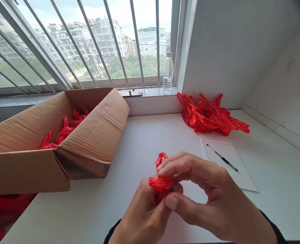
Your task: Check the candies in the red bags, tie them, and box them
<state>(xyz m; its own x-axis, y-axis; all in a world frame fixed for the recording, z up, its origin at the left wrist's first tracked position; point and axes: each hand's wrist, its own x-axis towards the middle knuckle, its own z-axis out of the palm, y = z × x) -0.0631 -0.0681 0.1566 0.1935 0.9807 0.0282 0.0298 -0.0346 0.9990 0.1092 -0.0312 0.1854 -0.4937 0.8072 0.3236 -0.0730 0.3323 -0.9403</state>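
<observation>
Above the white table, my left hand [146, 213] is wrapped round a red plastic bag [161, 183], gathered into a twisted bundle. A loop of the bag sticks up past the fingers. My right hand [203, 186] comes in from the right, its fingers and thumb closed on the same bag near the loop. Most of the bag's lower part is hidden behind the hands.
An open cardboard box [94, 132] on the left holds several knotted red bags [65, 130]. At the back right lies a pile of red plastic bags [211, 115]. Paper [232, 152] with a pen [226, 161] is nearby. A water bottle [168, 74] and phone [131, 93] rest on the windowsill.
</observation>
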